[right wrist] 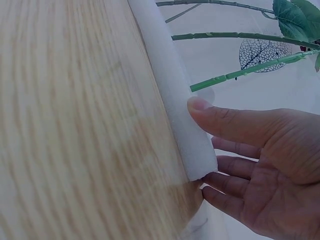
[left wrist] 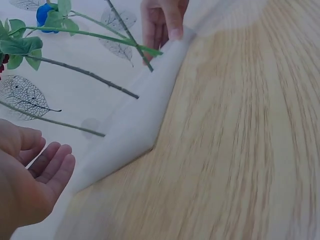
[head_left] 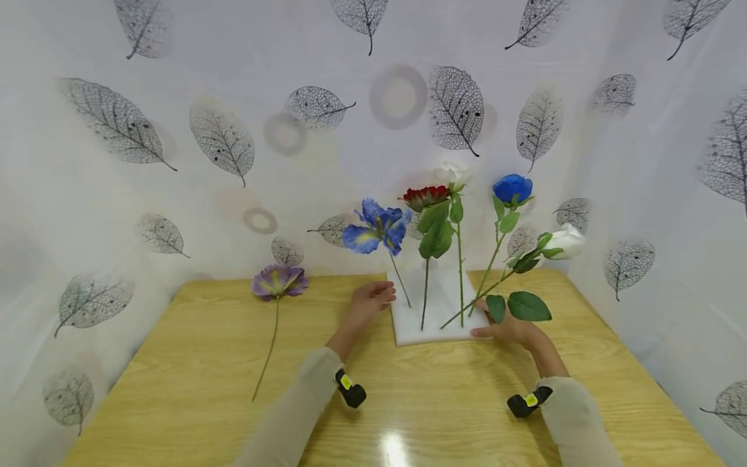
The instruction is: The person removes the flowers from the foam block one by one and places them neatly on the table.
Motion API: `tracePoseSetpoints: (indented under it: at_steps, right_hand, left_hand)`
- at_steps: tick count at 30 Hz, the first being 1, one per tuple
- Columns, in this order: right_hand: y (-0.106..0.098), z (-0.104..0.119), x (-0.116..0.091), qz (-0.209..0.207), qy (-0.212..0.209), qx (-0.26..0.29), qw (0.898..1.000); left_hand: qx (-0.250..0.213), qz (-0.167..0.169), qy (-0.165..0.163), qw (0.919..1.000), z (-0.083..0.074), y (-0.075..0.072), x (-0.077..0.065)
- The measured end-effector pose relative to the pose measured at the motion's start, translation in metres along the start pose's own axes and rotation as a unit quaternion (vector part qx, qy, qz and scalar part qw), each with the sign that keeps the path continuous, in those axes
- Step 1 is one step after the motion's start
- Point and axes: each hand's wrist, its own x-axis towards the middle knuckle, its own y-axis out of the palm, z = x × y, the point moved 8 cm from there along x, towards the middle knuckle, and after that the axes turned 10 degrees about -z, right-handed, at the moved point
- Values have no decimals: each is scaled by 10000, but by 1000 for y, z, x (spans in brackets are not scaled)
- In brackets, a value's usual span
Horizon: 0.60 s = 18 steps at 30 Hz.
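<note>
A white foam board (head_left: 408, 329) lies on the table with several artificial flowers stuck in it by their stems. They include a blue iris (head_left: 379, 227), a red flower (head_left: 427, 197), a white rose (head_left: 452, 174) and a blue rose (head_left: 512, 189). Another white rose (head_left: 563, 243) leans far to the right. My right hand (head_left: 512, 329) grips the board's right edge, thumb (right wrist: 202, 107) on top and fingers at its side. Beside the left edge, my left hand (head_left: 369, 303) holds nothing, its fingers (left wrist: 54, 165) loosely bent near the iris stem.
A purple flower (head_left: 280, 283) with a long stem lies on the wooden table (head_left: 198, 363), left of my left arm. Behind the table hangs a pale curtain (head_left: 327, 52) printed with dark leaves. The leaning rose's leaves (head_left: 529, 306) hang over my right hand.
</note>
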Motion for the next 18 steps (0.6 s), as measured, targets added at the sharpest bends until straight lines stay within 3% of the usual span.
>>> tracePoseSetpoints:
  at_steps: [4,8,11,14,18]
  right_hand:
    - [-1,5,-2,-76,-176,-84,9998]
    - [-1,5,-4,-30,-37,-57,10000]
    - [-2,8,-3,-48,-156,-67,9998]
    - [-3,11,-2,-85,-304,-75,9995]
    - [-1,7,-2,-67,-180,-48,9998]
  left_hand:
    - [-167,22,102,9998,-1,12,-3]
    - [-95,-46,264,9996,0,23,-2]
    - [-37,-45,300,9995,1,28,-1]
    - [-35,-72,235,9997,3,32,1]
    - [-37,-206,91,9997,8,33,5]
